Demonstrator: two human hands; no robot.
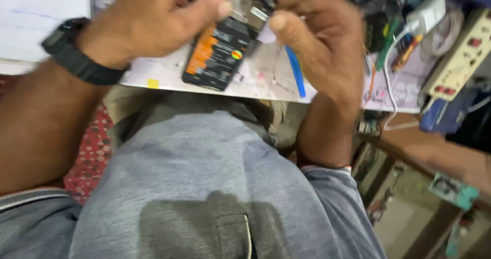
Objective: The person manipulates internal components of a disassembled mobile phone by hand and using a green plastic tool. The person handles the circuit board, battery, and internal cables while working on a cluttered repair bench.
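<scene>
Opened phone (pixel 225 44), back cover off: black battery with orange label exposed, circuit parts seen above. Held tilted over the white bench edge, top end hidden.

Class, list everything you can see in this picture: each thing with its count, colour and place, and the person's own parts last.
opened phone: one, black with an orange battery label, held over the bench edge
bench: one, pale, upper middle
blue tool: one, on the bench under the right hand
power strip: one, cream with red switches, upper right
charger: one, white, upper right
circuit board: one, green, lower right
watch: one, black, left wrist
shirt: one, grey, bottom
left hand: grips the phone
right hand: grips the phone
</scene>
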